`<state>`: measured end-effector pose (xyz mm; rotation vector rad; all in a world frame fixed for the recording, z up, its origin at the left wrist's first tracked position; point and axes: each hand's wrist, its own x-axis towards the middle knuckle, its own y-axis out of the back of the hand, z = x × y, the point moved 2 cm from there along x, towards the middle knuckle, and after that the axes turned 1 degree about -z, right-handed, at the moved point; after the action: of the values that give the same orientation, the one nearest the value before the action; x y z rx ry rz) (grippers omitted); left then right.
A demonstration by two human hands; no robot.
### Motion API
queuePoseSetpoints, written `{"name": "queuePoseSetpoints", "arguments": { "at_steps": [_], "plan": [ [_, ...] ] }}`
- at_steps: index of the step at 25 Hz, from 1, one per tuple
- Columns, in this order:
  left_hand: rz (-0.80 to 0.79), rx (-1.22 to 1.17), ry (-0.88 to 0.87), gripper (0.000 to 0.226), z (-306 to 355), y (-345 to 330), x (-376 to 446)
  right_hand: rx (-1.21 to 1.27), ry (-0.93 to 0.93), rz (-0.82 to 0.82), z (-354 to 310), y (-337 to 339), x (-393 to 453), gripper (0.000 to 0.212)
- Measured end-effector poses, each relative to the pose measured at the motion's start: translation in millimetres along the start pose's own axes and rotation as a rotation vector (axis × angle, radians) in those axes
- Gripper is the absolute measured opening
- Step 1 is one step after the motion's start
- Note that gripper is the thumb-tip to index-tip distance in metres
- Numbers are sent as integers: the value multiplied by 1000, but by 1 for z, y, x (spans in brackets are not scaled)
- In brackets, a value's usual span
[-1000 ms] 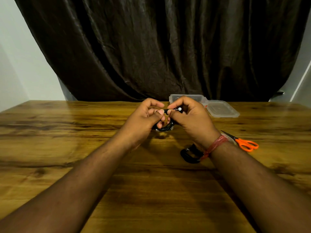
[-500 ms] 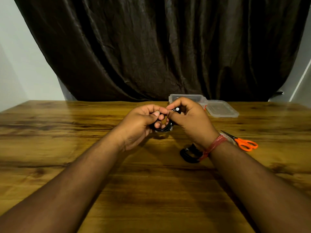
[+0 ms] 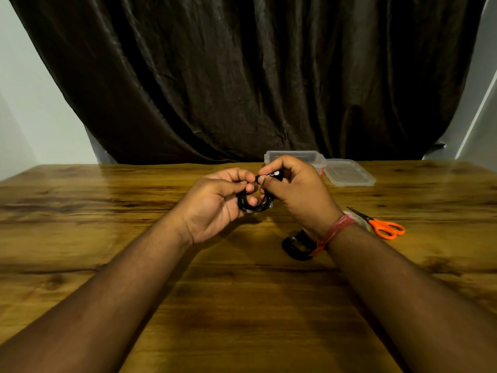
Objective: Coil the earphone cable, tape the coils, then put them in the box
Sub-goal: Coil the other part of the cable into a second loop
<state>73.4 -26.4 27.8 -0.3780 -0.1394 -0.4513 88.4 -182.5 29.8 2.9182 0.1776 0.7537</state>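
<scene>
The black earphone cable [image 3: 254, 205] is wound in a small round coil that hangs below the pinching fingertips. Its earbud end [image 3: 274, 173] sits above the pinch. The clear box [image 3: 293, 156] stands open just behind; its content is probably hidden.

Box [image 3: 293, 156] sat far on table [image 3: 107, 238], lid [image 3: 348, 173] right beside it; scissors [image 3: 382, 224] nearer right; second coil [image 3: 295, 246] near centre.

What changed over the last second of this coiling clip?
Little: the left hand rolled palm-up, its fingers curling inside the black earphone coil; the right hand keeps pinching the coil's top. Scissors, open box, lid and second coil stayed put.
</scene>
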Motion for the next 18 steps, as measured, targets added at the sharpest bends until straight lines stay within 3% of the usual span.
{"name": "queuePoseSetpoints", "arguments": {
  "at_steps": [8, 14, 16, 18],
  "plan": [
    [66, 94, 9, 27, 0, 0, 0, -52, 1, -7, 4, -1, -1, 7],
    [134, -13, -30, 24, 2, -4, 0, -63, -51, -185, 6, 11, 6, 18],
    [171, -16, -47, 25, 2, -3, 1, -182, -52, -203, 1, 26, 12, 23],
    [209, 121, -75, 26, 0, 0, 3, -504, -21, -198, -8, 50, 19, 17]
  ]
}}
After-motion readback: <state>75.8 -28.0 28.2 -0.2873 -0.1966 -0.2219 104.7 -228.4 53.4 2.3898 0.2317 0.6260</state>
